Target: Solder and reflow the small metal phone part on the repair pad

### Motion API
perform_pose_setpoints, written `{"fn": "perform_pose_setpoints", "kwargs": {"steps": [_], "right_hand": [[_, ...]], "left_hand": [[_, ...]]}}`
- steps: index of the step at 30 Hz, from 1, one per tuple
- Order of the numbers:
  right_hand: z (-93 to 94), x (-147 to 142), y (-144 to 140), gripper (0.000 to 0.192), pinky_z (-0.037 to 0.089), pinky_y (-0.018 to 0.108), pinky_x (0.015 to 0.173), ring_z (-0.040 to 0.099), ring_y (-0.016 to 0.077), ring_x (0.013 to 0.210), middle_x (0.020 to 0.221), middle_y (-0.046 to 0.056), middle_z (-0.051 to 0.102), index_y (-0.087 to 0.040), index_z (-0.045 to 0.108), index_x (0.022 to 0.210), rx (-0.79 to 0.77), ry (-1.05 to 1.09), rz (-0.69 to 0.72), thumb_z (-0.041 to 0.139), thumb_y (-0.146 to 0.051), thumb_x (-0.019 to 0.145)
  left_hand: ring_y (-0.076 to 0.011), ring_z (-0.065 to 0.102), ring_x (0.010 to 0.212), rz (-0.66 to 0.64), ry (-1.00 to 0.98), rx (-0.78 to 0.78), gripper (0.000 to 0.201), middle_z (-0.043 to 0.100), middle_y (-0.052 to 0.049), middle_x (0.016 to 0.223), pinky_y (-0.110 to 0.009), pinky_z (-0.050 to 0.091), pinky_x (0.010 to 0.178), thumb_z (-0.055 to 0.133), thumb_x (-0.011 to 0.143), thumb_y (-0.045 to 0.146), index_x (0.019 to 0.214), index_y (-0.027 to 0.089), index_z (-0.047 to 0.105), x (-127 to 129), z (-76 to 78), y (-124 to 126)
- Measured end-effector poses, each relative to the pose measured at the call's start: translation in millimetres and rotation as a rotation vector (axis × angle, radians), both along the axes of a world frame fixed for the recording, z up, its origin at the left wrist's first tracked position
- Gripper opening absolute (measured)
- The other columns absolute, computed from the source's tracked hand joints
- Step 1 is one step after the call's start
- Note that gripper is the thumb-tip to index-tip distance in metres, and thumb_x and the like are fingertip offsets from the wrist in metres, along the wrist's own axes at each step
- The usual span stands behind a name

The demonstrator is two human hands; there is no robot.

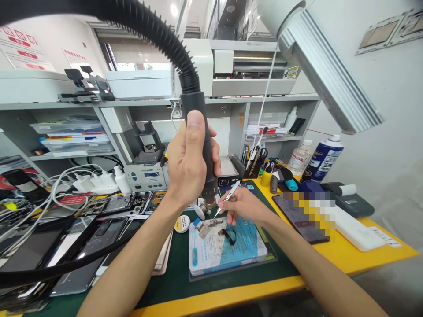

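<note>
Hot-air gun [203,145], nozzle tip hidden, tweezers [227,198] partly covered

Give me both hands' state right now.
Left hand: closed around the hot-air handle.
Right hand: closed, pinching tweezers.

work pad [244,251] on the mat [178,273], phones [82,233] left of it, spray can [325,159] behind right, shelves [132,103] behind

Bright, even overhead light from ceiling lamps [174,9], soft shadows, sharp focus, wide-angle bending at edges.
</note>
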State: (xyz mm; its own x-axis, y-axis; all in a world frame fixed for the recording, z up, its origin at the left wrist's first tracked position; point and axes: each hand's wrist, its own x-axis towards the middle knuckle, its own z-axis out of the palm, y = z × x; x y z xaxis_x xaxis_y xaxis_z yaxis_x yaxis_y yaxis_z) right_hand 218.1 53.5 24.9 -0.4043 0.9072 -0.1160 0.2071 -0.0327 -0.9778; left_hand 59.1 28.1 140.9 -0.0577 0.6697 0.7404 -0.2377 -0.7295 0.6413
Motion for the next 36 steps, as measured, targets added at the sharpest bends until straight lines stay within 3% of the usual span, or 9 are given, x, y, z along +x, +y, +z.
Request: {"fn": "perform_pose_setpoints", "kwargs": {"steps": [5, 13, 18, 24, 29, 36], "right_hand": [[-0.3, -1, 0, 0.018, 0.052, 0.023, 0.04, 0.062, 0.0132, 0.04, 0.057, 0.002, 0.071, -0.013, 0.069, 0.076, -0.01, 0.019, -0.001, 0.079, -0.029, 0.078], [-6.6, -1, 4, 0.01, 0.051, 0.021, 0.038, 0.064, 0.0134, 0.042, 0.062, 0.004, 0.074, -0.012, 0.071, 0.075, -0.029, 0.058, 0.008, 0.072, -0.021, 0.079], [-9.3, 0, 7, 0.014, 0.05, 0.02, 0.037, 0.062, 0.0117, 0.041, 0.064, 0.004, 0.075, -0.012, 0.072, 0.077, -0.043, 0.066, 0.021, 0.075, -0.025, 0.079], [-10.2, 1, 8, 0.021, 0.05, 0.02, 0.037, 0.061, 0.0111, 0.04, 0.062, 0.003, 0.073, -0.013, 0.071, 0.077, -0.064, 0.073, 0.021, 0.08, -0.032, 0.077], [-7.3, -1, 6, 0.021, 0.049, 0.019, 0.036, 0.057, 0.0101, 0.036, 0.049, -0.001, 0.065, -0.012, 0.071, 0.078, -0.081, 0.062, 0.008, 0.081, -0.031, 0.078], [-5.6, 1, 5, 0.023, 0.049, 0.02, 0.037, 0.059, 0.0117, 0.039, 0.049, -0.001, 0.064, -0.012, 0.071, 0.079, -0.078, 0.052, 0.009, 0.082, -0.033, 0.078]], "left_hand": [[-0.0134, 0.053, 0.038, 0.002, -0.008, -0.005, 0.051, 0.051, 0.004, 0.054, -0.028, 0.04, 0.039, 0.043, 0.096, 0.069, 0.085, 0.021, 0.055, 7, -4.9, -2], [-0.0136, 0.053, 0.04, -0.102, 0.001, -0.02, 0.046, 0.052, 0.004, 0.059, -0.027, 0.041, 0.038, 0.042, 0.099, 0.065, 0.091, 0.021, 0.054, 12, -24.0, -7], [-0.0147, 0.055, 0.042, -0.142, 0.036, -0.062, 0.046, 0.053, 0.003, 0.06, -0.031, 0.049, 0.043, 0.044, 0.097, 0.067, 0.092, 0.021, 0.054, 6, -36.6, -10], [-0.0134, 0.055, 0.044, -0.138, 0.1, -0.133, 0.044, 0.053, 0.004, 0.062, -0.027, 0.045, 0.041, 0.041, 0.099, 0.063, 0.092, 0.022, 0.054, -3, -51.1, -5], [-0.0142, 0.054, 0.043, -0.091, 0.06, -0.118, 0.047, 0.053, 0.003, 0.06, -0.028, 0.041, 0.04, 0.041, 0.098, 0.067, 0.091, 0.023, 0.055, -10, -49.8, -1], [-0.0152, 0.054, 0.041, -0.057, 0.011, -0.129, 0.049, 0.052, 0.003, 0.058, -0.032, 0.044, 0.041, 0.046, 0.094, 0.07, 0.087, 0.023, 0.055, -14, -45.1, -1]]}}
